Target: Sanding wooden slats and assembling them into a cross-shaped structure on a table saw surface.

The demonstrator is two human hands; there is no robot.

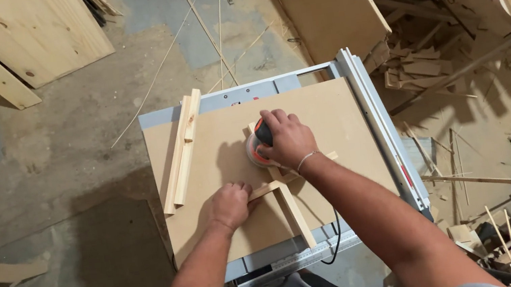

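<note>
The right hand (pixel 287 138) grips a round orange-and-black sander (pixel 258 147), fingers curled over its top. The sander rests on a small wooden frame (pixel 287 193) lying on a brown board (pixel 203 158) atop a grey table saw (pixel 374 118). The left hand (pixel 231 205), fingers bent, presses the frame's left end. Two loose strips (pixel 183 149) lie near the board's left edge. A red label (pixel 405 176) on the saw's rail is too small to make out. The sander's pad is mostly hidden.

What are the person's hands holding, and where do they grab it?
The right hand grips the round sander over its top. The left hand presses down on one end of the thin wooden frame, pinning it to the board.
</note>
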